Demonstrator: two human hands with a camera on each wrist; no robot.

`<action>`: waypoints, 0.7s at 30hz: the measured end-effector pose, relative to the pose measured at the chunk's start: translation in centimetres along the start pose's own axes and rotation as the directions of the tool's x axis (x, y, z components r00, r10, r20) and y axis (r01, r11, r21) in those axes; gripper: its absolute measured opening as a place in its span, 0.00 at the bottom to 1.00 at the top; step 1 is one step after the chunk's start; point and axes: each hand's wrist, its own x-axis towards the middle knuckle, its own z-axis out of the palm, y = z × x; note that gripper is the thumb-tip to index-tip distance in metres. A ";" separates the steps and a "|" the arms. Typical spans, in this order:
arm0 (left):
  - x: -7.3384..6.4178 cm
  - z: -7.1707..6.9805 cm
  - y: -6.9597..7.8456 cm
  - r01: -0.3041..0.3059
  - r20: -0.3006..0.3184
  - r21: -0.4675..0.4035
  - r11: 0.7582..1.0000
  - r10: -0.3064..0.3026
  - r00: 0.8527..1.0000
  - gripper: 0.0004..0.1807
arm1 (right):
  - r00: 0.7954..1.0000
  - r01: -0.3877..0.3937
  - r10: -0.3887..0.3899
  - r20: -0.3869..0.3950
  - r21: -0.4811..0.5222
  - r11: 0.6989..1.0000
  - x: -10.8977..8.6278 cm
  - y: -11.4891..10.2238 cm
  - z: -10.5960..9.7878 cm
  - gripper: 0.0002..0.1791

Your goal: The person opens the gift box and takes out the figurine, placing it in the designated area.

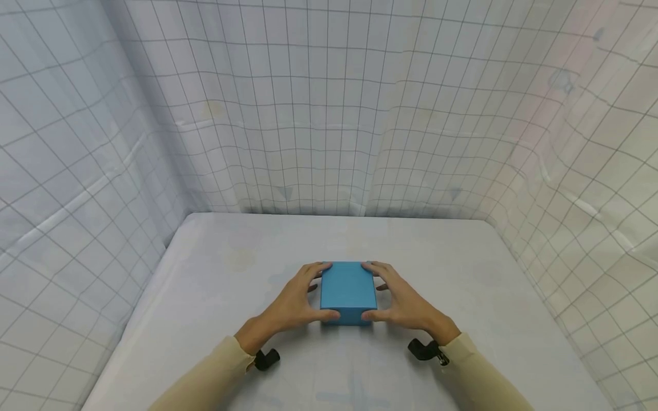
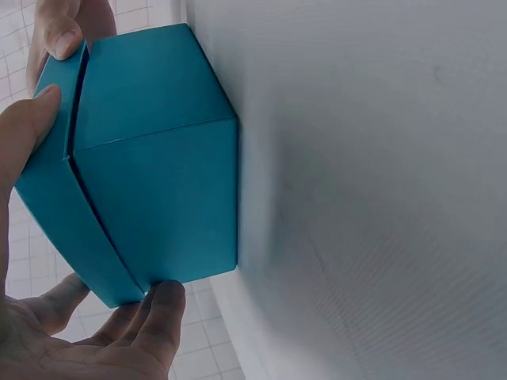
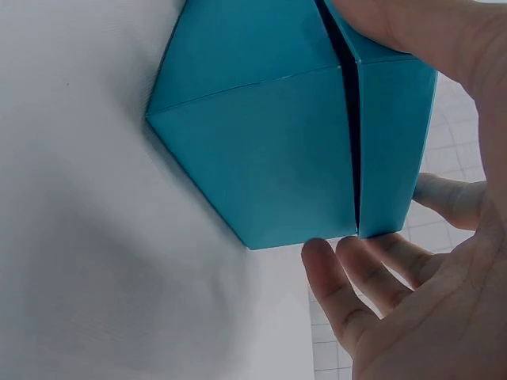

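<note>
1. White gridded curtains (image 1: 329, 131) are hanging at nine, twelve and three o'clock.
2. The white bench (image 1: 257, 245) is spreading out below them and reaching towards me at six o'clock.
3. My pale sleeves (image 1: 205, 377) are slanting in from eight and four o'clock.
4. My left hand (image 1: 295, 302) is gripping the blue box (image 1: 348, 285) from nine o'clock, its thumb (image 1: 326, 315) pressing the six-o'clock face, its fingers (image 2: 162, 313) bending round the twelve-o'clock side.
5. My right hand (image 1: 403, 302) is gripping it likewise from three o'clock, thumb near, fingers far.
6. The blue box is sitting on the bench, about mid-width, directly between my hands, its flat top facing up.
7. The lid (image 2: 79, 229) is capping it, and both thumbs are lying against the lid's side.
8. Dark wrist devices (image 1: 267, 359) are jutting out at eight and four o'clock from the box.
9. A thin dark seam (image 3: 354, 134) is running between the lid and the lower part.
</note>
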 end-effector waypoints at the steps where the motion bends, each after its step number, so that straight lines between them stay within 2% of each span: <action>1: 0.0 -0.1 0.1 0.002 -0.002 -0.003 1.000 -0.002 1.000 0.63 | 1.000 0.002 -0.002 -0.005 -0.010 1.000 0.0 -0.1 -0.1 0.64; 11: -0.2 -0.7 0.7 -0.020 -0.048 -0.020 1.000 0.019 0.999 0.63 | 0.999 -0.004 0.001 -0.048 -0.056 0.998 0.1 -1.0 -0.5 0.63; 21: -0.5 -1.8 1.2 -0.038 -0.096 -0.049 0.998 0.033 0.995 0.63 | 0.996 0.053 -0.059 -0.073 -0.077 0.996 1.2 -2.0 -0.6 0.60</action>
